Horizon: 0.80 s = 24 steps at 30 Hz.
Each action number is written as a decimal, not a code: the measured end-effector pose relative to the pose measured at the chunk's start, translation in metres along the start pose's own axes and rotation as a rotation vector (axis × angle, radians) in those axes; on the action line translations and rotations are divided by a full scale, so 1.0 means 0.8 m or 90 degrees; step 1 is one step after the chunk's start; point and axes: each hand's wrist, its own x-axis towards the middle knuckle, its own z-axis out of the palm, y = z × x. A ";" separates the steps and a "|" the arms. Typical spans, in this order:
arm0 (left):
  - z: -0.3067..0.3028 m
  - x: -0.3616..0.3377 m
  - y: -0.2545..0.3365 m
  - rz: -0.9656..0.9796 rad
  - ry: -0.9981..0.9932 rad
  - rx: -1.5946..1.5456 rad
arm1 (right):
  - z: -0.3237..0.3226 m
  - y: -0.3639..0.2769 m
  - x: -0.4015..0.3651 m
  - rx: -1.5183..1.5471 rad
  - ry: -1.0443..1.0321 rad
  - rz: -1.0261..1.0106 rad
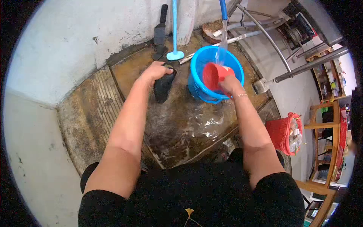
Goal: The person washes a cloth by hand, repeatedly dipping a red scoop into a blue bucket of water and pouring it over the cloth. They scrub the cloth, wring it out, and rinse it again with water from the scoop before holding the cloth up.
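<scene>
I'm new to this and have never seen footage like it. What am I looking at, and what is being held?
There is no machine here: these are a person's bare hands, and the only picture comes from a camera worn on the head, looking down. The left hand holds a dark item that looks like a shoe above the wet floor. The right hand grips a red dipper, tilted over the blue bucket standing there, while water runs down from a blue hose. Behind, a light-blue tool stands near the wall.
</scene>
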 end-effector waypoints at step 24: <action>-0.094 -0.074 0.041 0.017 -0.114 0.111 | -0.016 -0.150 0.016 0.753 -0.161 -0.086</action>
